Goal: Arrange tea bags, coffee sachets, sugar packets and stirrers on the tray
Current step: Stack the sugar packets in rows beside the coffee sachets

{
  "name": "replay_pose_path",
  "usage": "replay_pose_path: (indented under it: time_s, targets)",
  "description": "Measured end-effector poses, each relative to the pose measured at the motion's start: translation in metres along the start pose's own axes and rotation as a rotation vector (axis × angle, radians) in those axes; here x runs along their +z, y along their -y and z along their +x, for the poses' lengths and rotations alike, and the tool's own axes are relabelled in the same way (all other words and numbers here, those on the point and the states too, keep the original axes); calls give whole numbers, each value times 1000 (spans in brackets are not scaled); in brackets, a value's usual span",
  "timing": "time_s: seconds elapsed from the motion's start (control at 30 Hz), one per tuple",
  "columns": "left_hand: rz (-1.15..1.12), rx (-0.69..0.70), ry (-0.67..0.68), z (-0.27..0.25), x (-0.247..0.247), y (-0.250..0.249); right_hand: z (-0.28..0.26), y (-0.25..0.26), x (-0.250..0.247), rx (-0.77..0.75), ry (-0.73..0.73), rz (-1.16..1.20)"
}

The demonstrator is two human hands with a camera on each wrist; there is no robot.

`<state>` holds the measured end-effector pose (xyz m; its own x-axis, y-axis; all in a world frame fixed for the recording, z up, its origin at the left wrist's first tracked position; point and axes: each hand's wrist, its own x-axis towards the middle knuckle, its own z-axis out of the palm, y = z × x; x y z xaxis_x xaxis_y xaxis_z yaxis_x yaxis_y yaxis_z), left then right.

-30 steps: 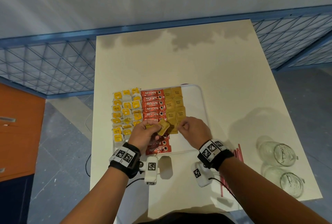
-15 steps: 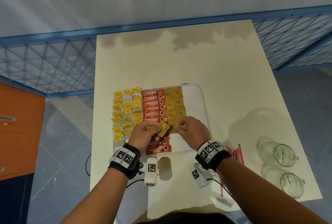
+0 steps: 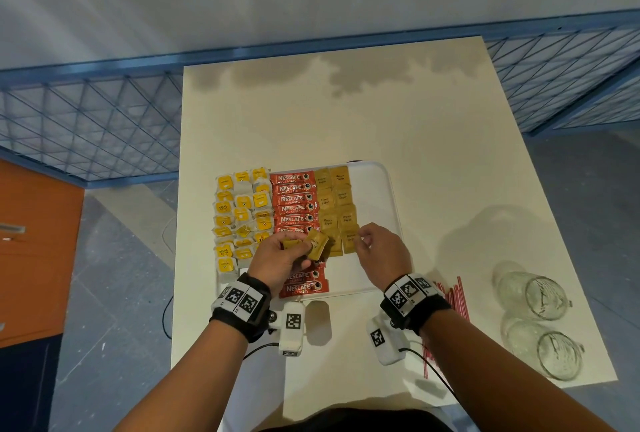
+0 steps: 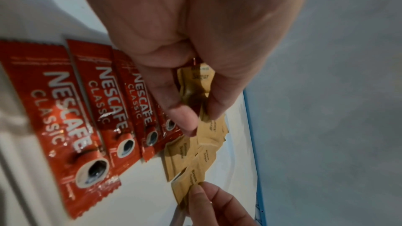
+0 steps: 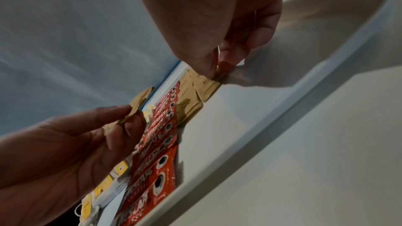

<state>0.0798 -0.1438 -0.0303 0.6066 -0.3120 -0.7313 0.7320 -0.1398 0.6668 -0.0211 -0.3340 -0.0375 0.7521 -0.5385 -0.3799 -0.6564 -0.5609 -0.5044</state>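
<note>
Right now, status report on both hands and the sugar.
Left hand holds spare brown sugar packets. Right hand pinches a packet laid on the tray. Nothing in the way.

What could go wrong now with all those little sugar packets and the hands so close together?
1. The left hand holds several brown sugar packets loosely fanned; one might slip out onto the coffee sachets below.
2. The right hand pinches the corner of a packet on the tray; dragging it could nudge its neighbours out of line.
3. The stirrers lie near the right wrist and may get swept aside.
</note>
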Motion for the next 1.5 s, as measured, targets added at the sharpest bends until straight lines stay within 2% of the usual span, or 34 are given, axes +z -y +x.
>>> replay_pose_path:
  time_s: [0.33, 0.47, 0.6, 0.67, 0.77, 0.93, 1.03, 1.2, 1.5]
  targets:
    - [-41, -18, 22, -1, 0, 2, -4, 0, -4, -13, 12, 28]
    - [56, 19, 36, -2, 0, 2, -6, 4, -5, -122, 9, 89]
    - [321, 141, 57, -3, 2, 3, -10, 13, -8, -250, 136, 175]
    - [383, 177, 63, -3, 2, 3, -12, 17, -10, -292, 216, 252]
    - [379, 180, 59, -3, 3, 3, -12, 18, -10, -318, 259, 235]
    - [305, 171, 97, -5, 4, 3, -13, 15, -11, -322, 302, 74]
    - [228, 151, 101, -7, 8, 2, -15, 12, -9, -269, 313, 51]
    - [-73, 26, 94, -8, 6, -4, -19, 11, -7, -107, 314, 67]
    - [-125, -22, 131, -16, -8, -7, -26, 13, 8, 28, 299, 165]
